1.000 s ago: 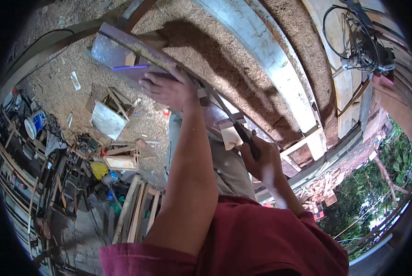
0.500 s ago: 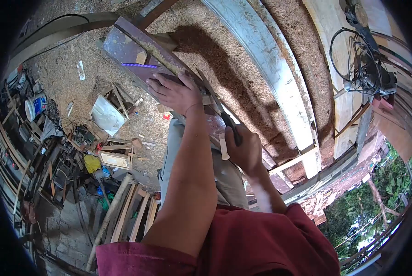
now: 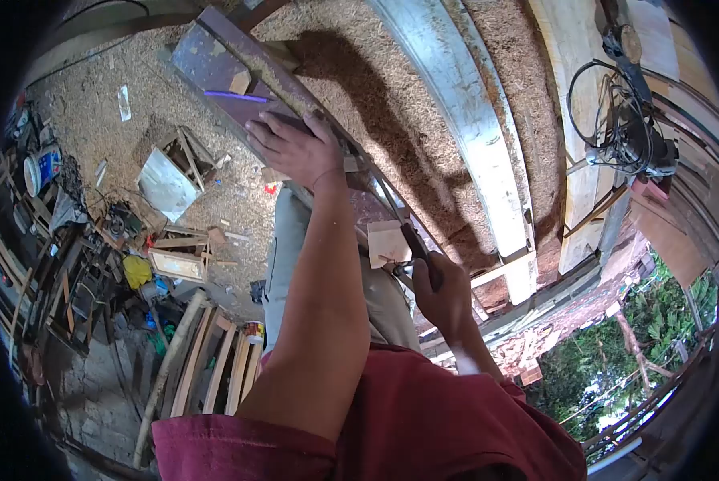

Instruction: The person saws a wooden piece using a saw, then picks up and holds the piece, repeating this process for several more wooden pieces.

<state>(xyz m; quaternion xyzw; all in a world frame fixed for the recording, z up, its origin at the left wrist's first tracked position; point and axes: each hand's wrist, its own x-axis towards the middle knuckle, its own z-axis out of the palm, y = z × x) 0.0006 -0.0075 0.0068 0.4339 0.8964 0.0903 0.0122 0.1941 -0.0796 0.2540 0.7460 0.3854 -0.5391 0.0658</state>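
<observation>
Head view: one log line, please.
left hand: laid on purplish plank | right hand: gripping long dark-handled tool | purple stick: on plank

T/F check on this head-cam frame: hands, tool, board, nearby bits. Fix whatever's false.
1. The right hand holds a long, dark-handled tool. True.
2. The left hand is lifted clear of the purple-brown painted board. False: it rests on it.
3. A slim purple strip lies on that board. True.
4. A crumpled yellow item lies there too. False: it's among clutter at picture left.
5. A small tan wooden block lies near the strip. True.
</observation>
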